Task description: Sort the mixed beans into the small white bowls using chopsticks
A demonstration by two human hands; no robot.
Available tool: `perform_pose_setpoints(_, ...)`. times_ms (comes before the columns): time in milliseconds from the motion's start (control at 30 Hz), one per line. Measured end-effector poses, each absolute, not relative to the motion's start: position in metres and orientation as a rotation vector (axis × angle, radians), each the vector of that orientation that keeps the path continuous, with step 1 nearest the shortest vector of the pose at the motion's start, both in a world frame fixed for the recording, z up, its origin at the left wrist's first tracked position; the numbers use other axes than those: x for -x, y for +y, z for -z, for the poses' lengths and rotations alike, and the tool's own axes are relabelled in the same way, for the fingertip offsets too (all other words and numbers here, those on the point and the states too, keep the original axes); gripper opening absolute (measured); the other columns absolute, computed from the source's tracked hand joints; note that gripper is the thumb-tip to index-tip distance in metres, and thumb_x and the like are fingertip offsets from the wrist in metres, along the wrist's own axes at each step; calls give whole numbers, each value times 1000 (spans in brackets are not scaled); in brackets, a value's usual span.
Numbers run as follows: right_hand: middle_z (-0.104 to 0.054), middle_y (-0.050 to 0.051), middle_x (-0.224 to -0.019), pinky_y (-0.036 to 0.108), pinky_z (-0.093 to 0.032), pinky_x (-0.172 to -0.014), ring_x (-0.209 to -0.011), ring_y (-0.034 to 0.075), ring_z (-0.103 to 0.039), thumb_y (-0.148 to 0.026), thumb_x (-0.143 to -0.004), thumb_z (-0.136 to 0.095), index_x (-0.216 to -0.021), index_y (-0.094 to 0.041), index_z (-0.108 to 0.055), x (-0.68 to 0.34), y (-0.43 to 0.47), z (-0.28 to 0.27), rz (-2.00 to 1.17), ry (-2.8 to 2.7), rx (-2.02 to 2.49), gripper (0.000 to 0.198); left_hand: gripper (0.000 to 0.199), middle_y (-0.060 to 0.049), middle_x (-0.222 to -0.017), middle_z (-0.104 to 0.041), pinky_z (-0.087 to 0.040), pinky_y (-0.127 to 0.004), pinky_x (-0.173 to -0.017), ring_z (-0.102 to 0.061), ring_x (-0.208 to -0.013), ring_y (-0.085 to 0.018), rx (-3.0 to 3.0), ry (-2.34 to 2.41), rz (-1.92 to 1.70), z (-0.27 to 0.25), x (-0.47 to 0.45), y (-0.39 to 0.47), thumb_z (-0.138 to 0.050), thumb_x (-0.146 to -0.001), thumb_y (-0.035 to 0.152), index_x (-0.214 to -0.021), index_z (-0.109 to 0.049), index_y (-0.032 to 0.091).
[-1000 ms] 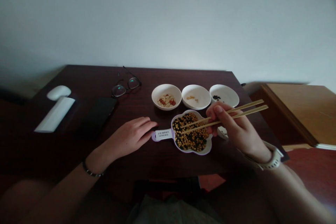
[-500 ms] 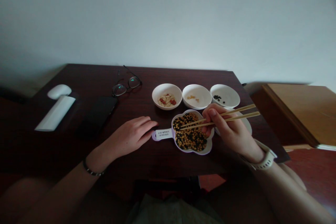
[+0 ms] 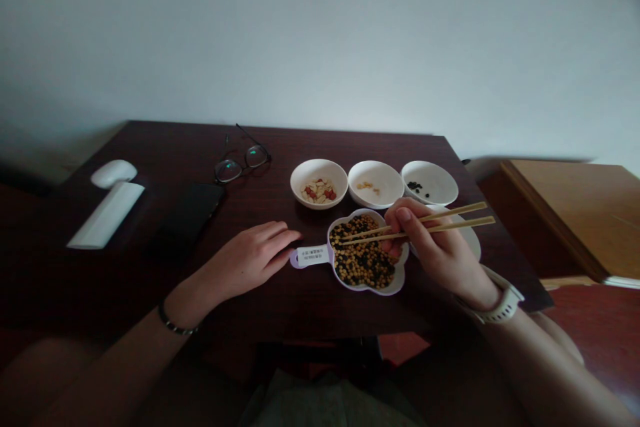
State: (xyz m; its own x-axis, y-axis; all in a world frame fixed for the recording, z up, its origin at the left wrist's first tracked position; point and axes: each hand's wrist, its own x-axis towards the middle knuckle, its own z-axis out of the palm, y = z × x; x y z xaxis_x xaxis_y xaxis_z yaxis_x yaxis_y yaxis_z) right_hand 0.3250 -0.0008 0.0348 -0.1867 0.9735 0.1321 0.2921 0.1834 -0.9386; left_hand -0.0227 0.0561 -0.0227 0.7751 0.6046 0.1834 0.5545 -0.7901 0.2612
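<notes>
My right hand grips a pair of wooden chopsticks, their tips close together among yellow and black beans. The beans fill a flower-shaped white dish with a purple rim and a labelled handle. My left hand rests on the table with its fingers stretched out, thumb side at the handle's end. Behind the dish stand three white bowls: one with pale and reddish pieces, one with a few yellow bits, one with several black beans.
Another white dish is partly hidden behind my right hand. Glasses, a dark flat object, a white rounded object and a long white object lie on the left of the dark table. A wooden surface stands at right.
The chopstick tips have shifted very slightly within the beans, and appear a little closer together. My left hand and the bowls have stayed where they were.
</notes>
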Motion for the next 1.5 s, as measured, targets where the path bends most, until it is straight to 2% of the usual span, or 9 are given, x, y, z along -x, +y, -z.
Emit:
perform_pose_setpoints(400, -72, 2, -71, 32, -55, -59, -62, 19, -67, -52, -116, -48, -90, -26, -62, -327, -1, -36, -1050, -1647, 1249, 39, 29, -12, -120, -75, -62, -38, -93, -75, -106, -25, -2765, 918, -432, 23, 23, 56, -55, -112, 26, -136, -70, 20)
perform_pose_setpoints(733, -69, 2, -68, 30, -54, -55, -58, 18, -65, -55, -114, -51, -89, -25, -61, -324, -3, -43, -1048, -1552, 1245, 41, 30, -13, -121, -75, -63, -40, -94, -75, -107, -26, -2796, 914, -396, 21, 22, 56, -52, -114, 28, -135, -70, 18)
perform_pose_setpoints(1200, -73, 2, -74, 34, -56, -60, -63, 21, -69, -52, -115, -49, -92, -27, -62, -322, -3, -36, -1019, -1638, 1221, 37, 30, -13, -120, -75, -62, -40, -92, -75, -106, -27, -2767, 917, -411, 22, 23, 55, -54, -113, 26, -136, -71, 18)
perform_pose_setpoints(1333, -69, 2, -72, 33, -54, -57, -63, 20, -66, -53, -114, -52, -88, -26, -61, -328, -4, -44, -1017, -1544, 1227, 38, 29, -13, -119, -75, -62, -39, -91, -75, -105, -27, -2761, 917, -408, 20, 23, 55, -55, -112, 26, -135, -71, 18)
perform_pose_setpoints(1500, -64, 3, -81, 33, -51, -57, -65, 19, -66, -48, -110, -63, -84, -25, -62, -353, 5, -57, -864, -1277, 1184, 34, 30, -13, -120, -74, -62, -40, -92, -74, -106, -27, -2761, 917, -393, 21, 23, 55, -54, -113, 26, -136, -70, 17)
